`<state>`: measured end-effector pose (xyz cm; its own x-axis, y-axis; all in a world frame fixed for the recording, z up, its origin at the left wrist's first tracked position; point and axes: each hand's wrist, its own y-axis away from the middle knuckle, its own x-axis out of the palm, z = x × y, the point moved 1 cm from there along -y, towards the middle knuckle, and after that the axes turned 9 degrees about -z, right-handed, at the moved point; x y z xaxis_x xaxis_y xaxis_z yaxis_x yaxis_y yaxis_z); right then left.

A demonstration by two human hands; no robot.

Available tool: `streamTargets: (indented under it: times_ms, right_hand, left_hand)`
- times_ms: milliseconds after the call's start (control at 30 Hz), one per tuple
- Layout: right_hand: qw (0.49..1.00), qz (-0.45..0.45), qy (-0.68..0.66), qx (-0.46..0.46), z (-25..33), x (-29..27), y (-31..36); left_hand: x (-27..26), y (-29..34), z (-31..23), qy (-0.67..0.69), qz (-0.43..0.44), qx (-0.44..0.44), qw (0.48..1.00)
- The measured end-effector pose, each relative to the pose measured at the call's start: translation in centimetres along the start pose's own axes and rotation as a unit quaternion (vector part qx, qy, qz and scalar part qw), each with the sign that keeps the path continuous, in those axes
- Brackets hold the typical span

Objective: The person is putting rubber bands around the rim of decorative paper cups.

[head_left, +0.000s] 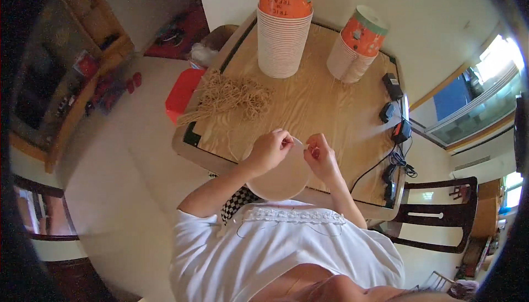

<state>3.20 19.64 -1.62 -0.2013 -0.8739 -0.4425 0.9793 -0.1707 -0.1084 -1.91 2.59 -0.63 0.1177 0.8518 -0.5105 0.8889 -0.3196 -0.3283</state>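
Left of the tall stack of nested orange-and-white paper buckets (285,37) sits a red object (184,90), part-hidden by the surface (325,106), its kind unclear; a tangle of tan twine (237,97) lies between. Nearer the person than the stack, the left hand (271,150) has its grip pinched together at the rim of a pale round container (282,178), whose contents cannot be made out. The stack's top is cut off. Right of it, the right hand (321,159) also has its grip together by that rim; anything pinched is too small to tell. Further right stand a shorter nested stack (358,46) and dark adapters (401,131).
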Motion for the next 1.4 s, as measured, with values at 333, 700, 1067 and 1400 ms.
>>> streamTargets:
  times_ms: [333, 700, 1067, 1400]
  right_hand:
    - [0.997, -0.020, -0.073, 0.011, -0.8, 1.0, 0.8]
    - [0.953, 0.033, -0.275, 0.124, -1.8, 1.2, -0.1]
    - [0.935, 0.051, -0.293, 0.194, -3.8, 2.1, -1.4]
    - [0.943, 0.040, -0.314, 0.105, -5.1, 2.8, -2.0]
  left_hand:
    - [1.1, -0.5, 0.6, 0.010, 0.049, -0.043, 0.998]
    - [1.8, -0.4, 1.4, 0.018, 0.025, -0.046, 0.998]
    - [2.2, -0.5, 1.8, 0.008, 0.020, -0.060, 0.998]
    - [0.5, -0.8, -1.0, -0.080, 0.013, -0.003, 0.997]
